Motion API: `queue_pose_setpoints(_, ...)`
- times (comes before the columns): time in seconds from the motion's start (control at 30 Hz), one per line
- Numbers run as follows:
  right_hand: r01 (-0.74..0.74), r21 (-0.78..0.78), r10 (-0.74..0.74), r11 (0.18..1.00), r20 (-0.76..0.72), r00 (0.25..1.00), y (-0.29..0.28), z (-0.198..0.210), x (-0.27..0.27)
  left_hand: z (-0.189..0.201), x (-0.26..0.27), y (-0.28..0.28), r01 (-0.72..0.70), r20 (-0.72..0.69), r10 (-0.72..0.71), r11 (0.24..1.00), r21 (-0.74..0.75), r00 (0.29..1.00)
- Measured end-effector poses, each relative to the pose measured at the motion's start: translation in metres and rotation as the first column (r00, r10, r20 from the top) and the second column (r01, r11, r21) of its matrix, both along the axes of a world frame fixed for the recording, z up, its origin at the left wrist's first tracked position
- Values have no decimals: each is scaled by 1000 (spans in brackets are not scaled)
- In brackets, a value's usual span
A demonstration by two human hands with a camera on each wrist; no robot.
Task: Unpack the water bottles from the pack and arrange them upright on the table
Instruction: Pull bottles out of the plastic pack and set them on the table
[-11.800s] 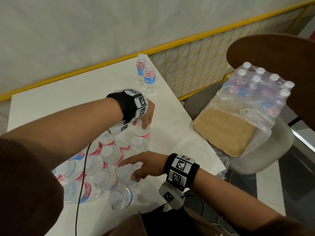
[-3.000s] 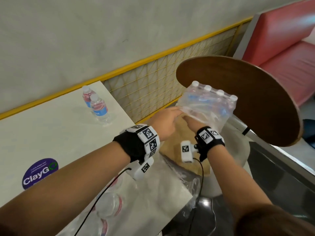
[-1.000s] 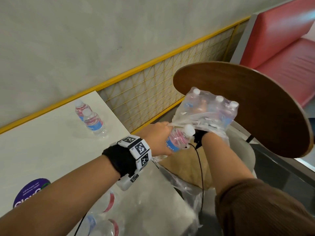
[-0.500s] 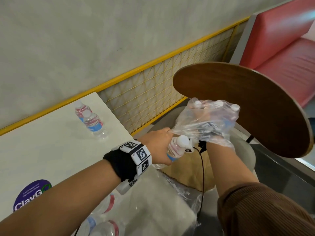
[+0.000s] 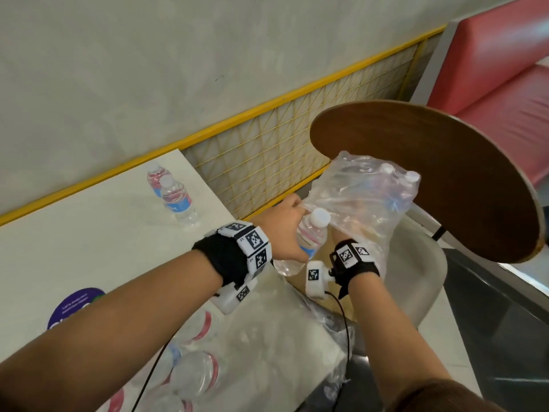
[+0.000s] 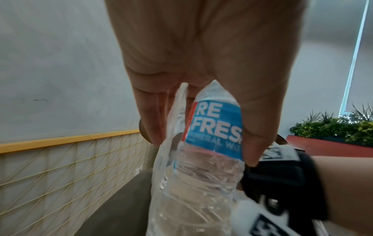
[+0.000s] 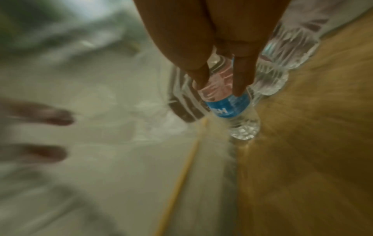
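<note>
The torn plastic pack (image 5: 365, 194) sits on a chair seat right of the white table (image 5: 89, 233), with a few capped bottles left at its far side. My left hand (image 5: 289, 224) grips a blue-labelled water bottle (image 5: 312, 236), cap up, at the pack's mouth. In the left wrist view the fingers wrap this bottle (image 6: 216, 127) and also catch a strip of wrap. My right hand (image 5: 344, 233) reaches into the pack. The blurred right wrist view shows that hand (image 7: 220, 86) with thumb and finger pinching another bottle (image 7: 230, 105) above the cardboard base.
Two bottles (image 5: 175, 194) stand upright at the table's far edge. Several more (image 5: 193, 373) stand at its near edge beside an empty wrap (image 5: 267, 337). A brown round chair back (image 5: 430, 179) rises behind the pack. A yellow mesh rail (image 5: 267, 150) runs along the wall.
My left hand has drawn its bottle out of the pack's mouth and turned it more upright. The right wristband, buried in the wrap half a second ago, now shows outside it.
</note>
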State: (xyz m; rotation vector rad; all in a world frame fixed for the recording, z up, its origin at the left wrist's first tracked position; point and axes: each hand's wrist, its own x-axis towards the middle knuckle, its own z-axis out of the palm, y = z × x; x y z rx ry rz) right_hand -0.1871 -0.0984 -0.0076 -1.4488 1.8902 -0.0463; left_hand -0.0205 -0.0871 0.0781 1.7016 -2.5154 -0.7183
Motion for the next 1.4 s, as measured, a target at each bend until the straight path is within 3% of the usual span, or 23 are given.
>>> queue_pose_setpoints(0.07, 6, 1, -6, 1000, 100, 995, 4, -6, 4, -1, 8, 5, -3, -23, 3, 1000, -15, 1000)
queue_pose_setpoints(0.13, 27, -63, -21, 998, 101, 995, 7, -7, 8, -1, 18, 15, 10, -72, -14, 999, -49, 997)
queue_pose_setpoints(0.17, -57, -96, 61, 994, 35, 998, 9, -5, 7, 0, 22, 20, 20, -94, -26, 998, -65, 995)
queue_pose_setpoints(0.3, -148, -250, 161, 957, 29, 987, 39, 21, 9, 4, 37, 41, 5, -163, -16, 998, -68, 987)
queue_pose_setpoints(0.4, -301, -353, 338, 886, 45, 940, 65, 45, 12, 10, 45, 58, 2, -164, -5, 1000, -19, 986)
queue_pose_setpoints(0.57, -570, -168, 594, 804, 203, 779, 105, 68, 18, 12, 57, 76, 17, -228, 0, 997, 73, 974)
queue_pose_setpoints(0.63, -688, -123, 697, 715, 204, 688, 121, 70, 26, 10, 62, 78, 23, -208, -1, 994, 103, 978)
queue_pose_setpoints(0.77, -861, -99, 859, 499, 188, 476, 153, 62, 51, 11, 65, 84, 86, 52, -92, 990, 116, 994)
queue_pose_setpoints(0.93, -972, -85, 957, 220, 211, 198, 185, 50, 86, 4, 59, 91, 168, 231, -192, 979, 120, 954)
queue_pose_setpoints(1.1, -982, -129, 966, 141, 234, 108, 200, 49, 122, -3, 57, 93, 162, 282, -199, 976, 149, 939)
queue_pose_setpoints(1.17, -974, -133, 958, 184, 245, 147, 203, 49, 132, -5, 58, 93, 163, 313, -204, 975, 150, 928)
queue_pose_setpoints(1.23, -951, -90, 922, 294, 289, 258, 195, 57, 129, -3, 60, 94, 157, 343, -200, 976, 151, 918)
queue_pose_setpoints(1.33, -806, -75, 747, 587, 435, 503, 167, 75, 104, -2, 67, 94, 118, 396, -174, 980, 163, 902)
queue_pose_setpoints(1.4, -588, -101, 581, 802, 357, 731, 142, 77, 86, -3, 70, 95, 103, 423, -174, 977, 186, 889)
